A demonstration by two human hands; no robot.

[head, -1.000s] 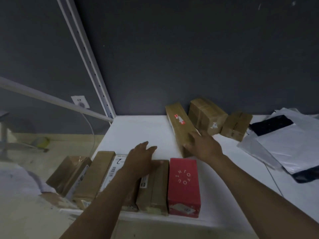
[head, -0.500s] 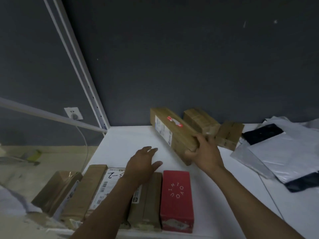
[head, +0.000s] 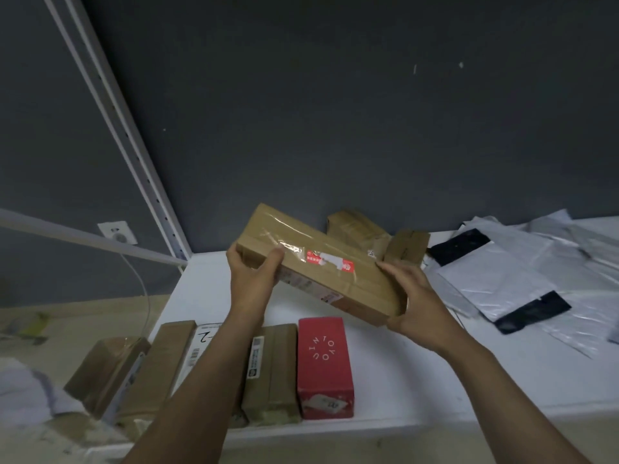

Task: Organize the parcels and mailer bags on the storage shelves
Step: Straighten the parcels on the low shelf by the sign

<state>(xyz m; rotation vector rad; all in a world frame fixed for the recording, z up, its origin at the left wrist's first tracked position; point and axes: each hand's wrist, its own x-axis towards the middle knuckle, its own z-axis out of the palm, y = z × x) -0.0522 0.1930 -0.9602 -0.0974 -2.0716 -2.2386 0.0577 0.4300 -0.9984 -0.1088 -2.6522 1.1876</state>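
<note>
head view: a long brown parcel (head: 321, 266), bound in clear tape, is held in the air above the white shelf (head: 418, 380), tilted so that its left end sits higher in the picture. its left end is gripped by the left hand (head: 253, 279), thumb on the top face. its lower right end is gripped by the right hand (head: 415, 303), thumb laid along the top edge. a red-and-white sticker is seen on the top face, partly torn, its print too small to be read. a pale label on the near side cannot be read either.

along the front edge of the shelf a row of parcels is laid side by side. a red box (head: 323, 363) is printed "into you" in white letters. touching it on the left is a taped brown parcel (head: 274, 370) with a narrow barcode label. next comes a white-labelled parcel (head: 201, 349) marked by hand "-2", partly hidden by the left forearm.

two small brown boxes (head: 358, 226) are set against the dark wall behind. white and black mailer bags (head: 502, 276) are piled at the right. a wall socket (head: 117, 232) is seen at the left.
</note>
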